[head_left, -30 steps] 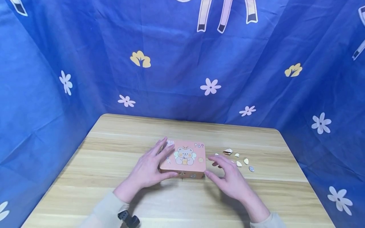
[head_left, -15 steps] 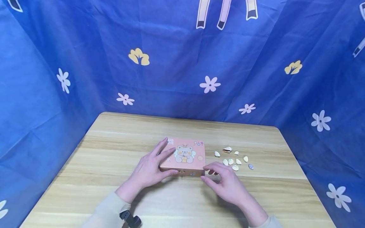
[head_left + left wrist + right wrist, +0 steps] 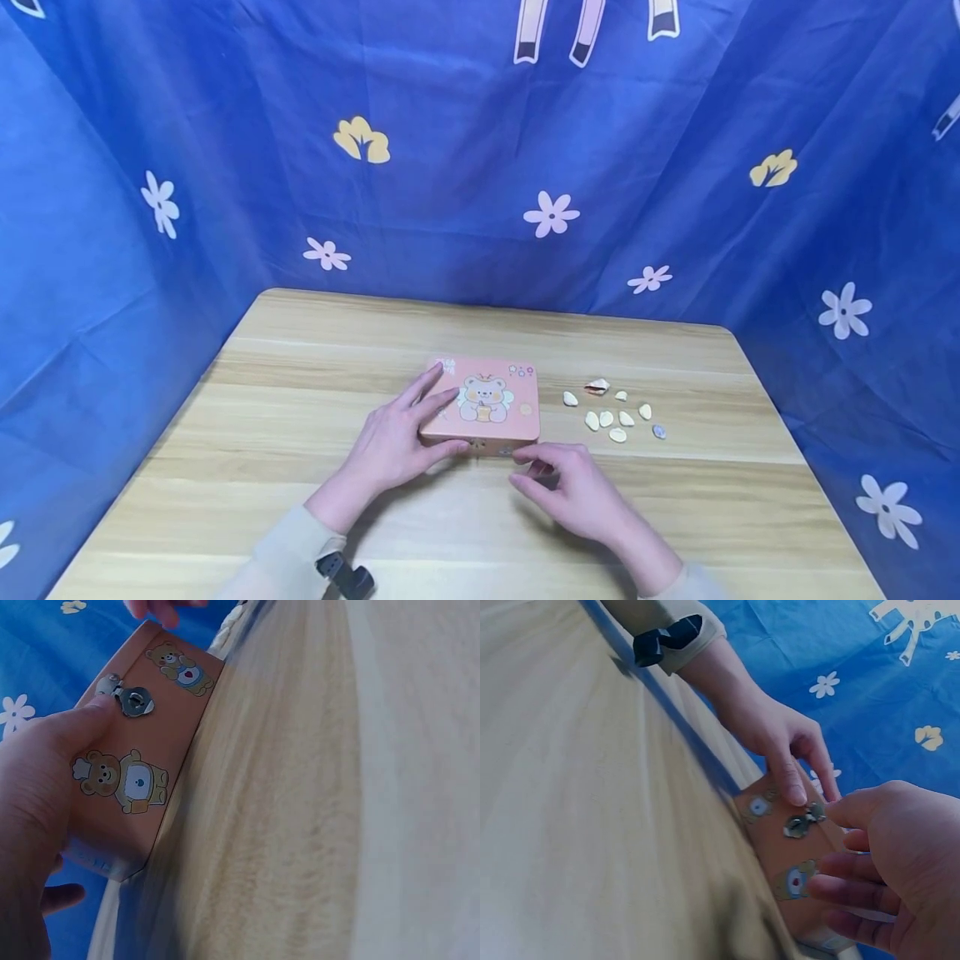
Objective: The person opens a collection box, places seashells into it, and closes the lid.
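A pink tin box (image 3: 517, 425) with a bear printed on its lid sits closed on the table. My left hand (image 3: 393, 442) holds its left side: the thumb presses the front wall and fingers lie over the lid's left edge. In the left wrist view the thumb tip is at the metal latch (image 3: 135, 701), between two bear pictures on the orange-pink front. My right hand (image 3: 573, 487) hovers by the box's front right corner, fingers loosely bent and holding nothing. The right wrist view shows that hand (image 3: 915, 862) before the front wall; whether it touches cannot be told.
Several small pale shells (image 3: 606, 419), a larger brownish one (image 3: 597, 387) and a bluish one (image 3: 659, 432) lie to the right of the box. A blue patterned cloth (image 3: 465, 183) surrounds the wooden table (image 3: 315, 350) at the back and sides.
My right hand has moved left, from the box's right side to its front right corner, uncovering more shells. My left hand stays on the box. The head view has tilted slightly.
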{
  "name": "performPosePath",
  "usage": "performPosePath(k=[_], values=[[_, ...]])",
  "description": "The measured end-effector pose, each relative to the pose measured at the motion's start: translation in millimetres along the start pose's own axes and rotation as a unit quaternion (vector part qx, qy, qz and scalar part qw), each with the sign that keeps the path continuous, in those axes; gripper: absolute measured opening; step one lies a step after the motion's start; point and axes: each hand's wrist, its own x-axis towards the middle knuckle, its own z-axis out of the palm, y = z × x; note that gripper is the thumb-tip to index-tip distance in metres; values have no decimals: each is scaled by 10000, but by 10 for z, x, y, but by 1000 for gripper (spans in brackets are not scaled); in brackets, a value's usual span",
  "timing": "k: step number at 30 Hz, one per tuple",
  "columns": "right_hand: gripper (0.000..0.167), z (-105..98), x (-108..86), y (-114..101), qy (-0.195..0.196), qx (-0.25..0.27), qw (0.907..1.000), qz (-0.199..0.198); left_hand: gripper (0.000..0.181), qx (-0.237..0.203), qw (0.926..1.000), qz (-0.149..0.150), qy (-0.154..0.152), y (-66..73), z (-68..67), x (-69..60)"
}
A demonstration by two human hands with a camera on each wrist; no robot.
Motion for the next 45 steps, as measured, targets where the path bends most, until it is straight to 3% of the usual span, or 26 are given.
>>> performPosePath(k=[19, 30, 37, 45], values=[[45, 367, 93, 48, -160, 696, 9946, 747, 84, 22, 10000, 10, 19, -4, -3, -22], [49, 438, 139, -5, -256, 1013, 9901, 938, 82, -608, 9981, -42, -25, -6, 35, -58], [49, 462, 152, -8, -245, 1270, 9870, 950, 83, -719, 9974, 1, 81, -7, 55, -62], [44, 502, 154, 2, -128, 1853, 9760, 1140, 82, -764, 9970, 4, 87, -22, 71, -60]])
